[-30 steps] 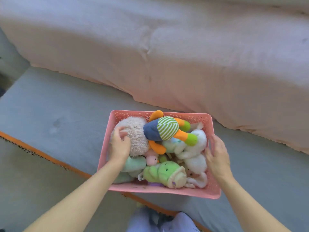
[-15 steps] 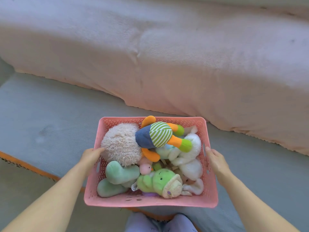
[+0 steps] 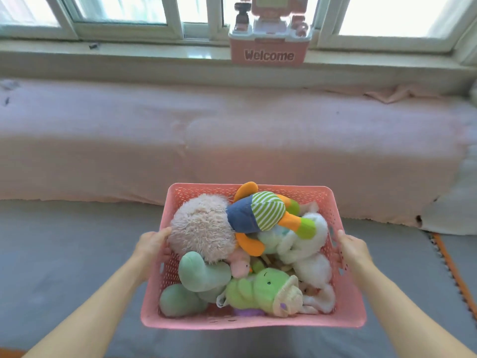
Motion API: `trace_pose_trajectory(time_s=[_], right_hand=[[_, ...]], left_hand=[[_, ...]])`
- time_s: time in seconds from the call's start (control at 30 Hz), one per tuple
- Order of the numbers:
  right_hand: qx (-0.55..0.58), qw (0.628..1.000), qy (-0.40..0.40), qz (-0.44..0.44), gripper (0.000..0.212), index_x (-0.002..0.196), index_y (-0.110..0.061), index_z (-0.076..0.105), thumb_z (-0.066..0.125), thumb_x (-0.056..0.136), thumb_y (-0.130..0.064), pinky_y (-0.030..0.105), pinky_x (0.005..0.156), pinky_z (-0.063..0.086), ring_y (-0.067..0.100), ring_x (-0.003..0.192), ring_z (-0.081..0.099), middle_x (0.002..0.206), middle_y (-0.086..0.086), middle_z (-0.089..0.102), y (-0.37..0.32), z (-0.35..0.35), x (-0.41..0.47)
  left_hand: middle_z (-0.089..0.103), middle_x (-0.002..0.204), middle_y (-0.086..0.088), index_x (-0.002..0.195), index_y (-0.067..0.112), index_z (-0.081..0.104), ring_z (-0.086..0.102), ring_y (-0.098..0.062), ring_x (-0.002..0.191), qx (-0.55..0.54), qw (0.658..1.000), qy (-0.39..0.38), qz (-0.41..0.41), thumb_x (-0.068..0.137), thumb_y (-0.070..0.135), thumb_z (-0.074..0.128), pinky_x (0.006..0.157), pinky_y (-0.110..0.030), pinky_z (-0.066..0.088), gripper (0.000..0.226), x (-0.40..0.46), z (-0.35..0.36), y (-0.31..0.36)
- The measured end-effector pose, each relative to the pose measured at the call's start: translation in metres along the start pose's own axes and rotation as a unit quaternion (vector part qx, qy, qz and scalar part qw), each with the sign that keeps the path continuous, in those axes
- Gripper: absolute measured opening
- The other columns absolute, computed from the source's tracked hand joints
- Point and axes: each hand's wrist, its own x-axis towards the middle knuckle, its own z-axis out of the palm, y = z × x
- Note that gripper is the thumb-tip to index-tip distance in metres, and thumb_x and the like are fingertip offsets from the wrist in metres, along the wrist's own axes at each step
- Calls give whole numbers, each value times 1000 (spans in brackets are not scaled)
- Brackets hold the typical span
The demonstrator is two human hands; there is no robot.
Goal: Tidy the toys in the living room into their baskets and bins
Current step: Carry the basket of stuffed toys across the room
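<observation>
Both of your hands are clamped on the pink basket (image 3: 258, 322) now, left hand (image 3: 152, 241) on the left wall and right hand (image 3: 352, 248) on the right wall, fingers curled over the rims. A second ago your left hand was down inside pressing on the fuzzy toy and the basket sat on the grey floor mat (image 3: 64, 249); half a second ago the left hand had moved out to the rim. Now your view has swung up to take in the pink-covered sofa (image 3: 232, 140), the window sill (image 3: 129, 54) and the pink "Welcome" toy (image 3: 268, 54) on it, so I'd guess you've lifted the basket and you're carrying it off to wherever it lives.

That reads to me like the stuffing part is finished for this load.

Going down in size: the basket hangs between your hands, out in front of you over the mat, well short of the sofa. Inside, the fuzzy beige plush (image 3: 201, 228) fills the back left, right by your left fingers. A white plush (image 3: 307, 244) runs down the right side near your right hand. The mint green plush (image 3: 196, 282) sits front left, the green frog-like one with a woven hat (image 3: 260, 288) front centre, and the striped green-and-orange doll (image 3: 263, 210) lies on top. It's piled high, so keep it level.
</observation>
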Motion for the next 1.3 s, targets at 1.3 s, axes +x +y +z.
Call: trace_pose_trajectory(time_s=[1.3], right_hand=[[325,878,346,59,40,114,14,52,41,98,-20,31,51,43,30,60,53,74,19,56,223,-499,-266]], left_hand=[[47,62,-12,96,-5,54,42,-21,48,176,885,-375,213,90,14,57,45,-27,41,20,-387,356,-13]])
